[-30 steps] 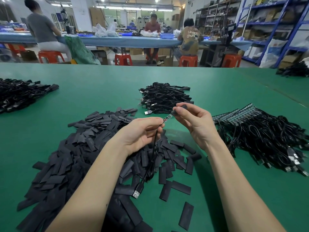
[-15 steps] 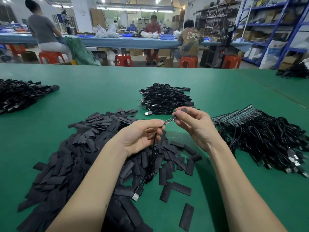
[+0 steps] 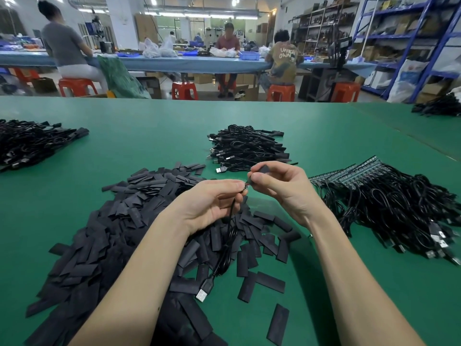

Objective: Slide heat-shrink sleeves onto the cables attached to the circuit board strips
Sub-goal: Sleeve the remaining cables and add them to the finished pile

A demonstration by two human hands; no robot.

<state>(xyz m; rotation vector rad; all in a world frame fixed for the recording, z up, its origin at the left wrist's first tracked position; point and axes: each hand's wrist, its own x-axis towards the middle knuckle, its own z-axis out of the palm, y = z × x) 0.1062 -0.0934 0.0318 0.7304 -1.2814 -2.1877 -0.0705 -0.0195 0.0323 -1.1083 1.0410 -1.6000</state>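
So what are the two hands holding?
Left hand pinches the cable near its board end; right hand pinches a black sleeve by its sides.

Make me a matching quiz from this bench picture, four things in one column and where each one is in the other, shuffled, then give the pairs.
Things
1. heat-shrink sleeve
2. USB plug
3. pile of loose sleeves
4. bundle with circuit board strips

Places
A. on the green table, right of the right hand
B. pinched in the right hand
C. at the low end of the cable hanging from the left hand
D. spread on the table under and beside the left forearm

Pairs: 1-B, 2-C, 3-D, 4-A
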